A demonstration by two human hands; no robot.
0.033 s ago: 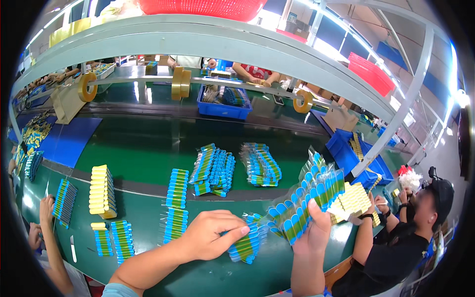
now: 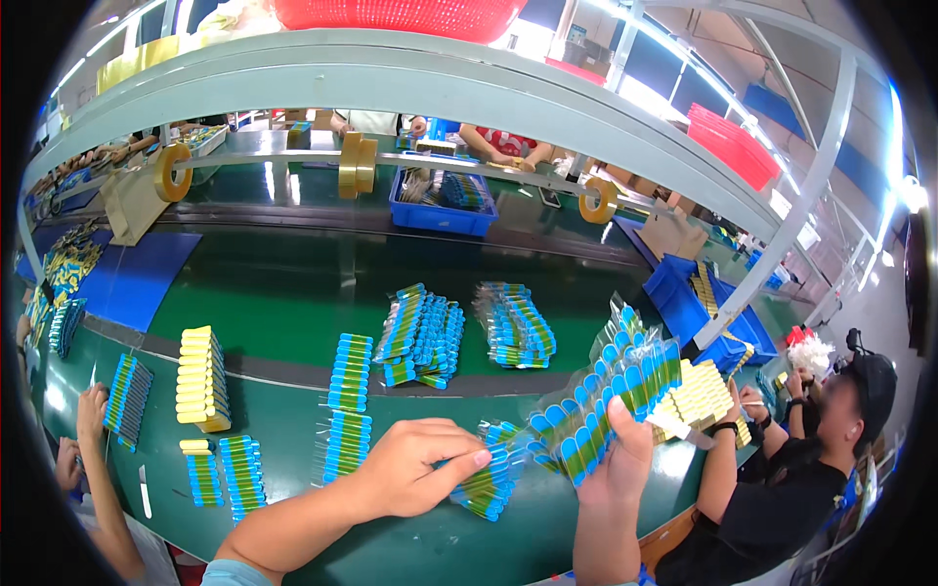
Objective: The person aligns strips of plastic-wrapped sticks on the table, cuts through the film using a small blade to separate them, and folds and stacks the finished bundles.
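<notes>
Left hand (image 2: 415,471) pinched a blue-green bundle (image 2: 485,494); my right hand (image 2: 619,459) clamped overlapping wrapped bundles (image 2: 590,422) under its thumb, seemingly against slipping.

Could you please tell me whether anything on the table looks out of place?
Slightly: the middle pile of packets lies at mixed angles, unlike the straighter row of strips to its left. The loose heap at the far left looks jumbled. Nothing looks clearly damaged.
</notes>
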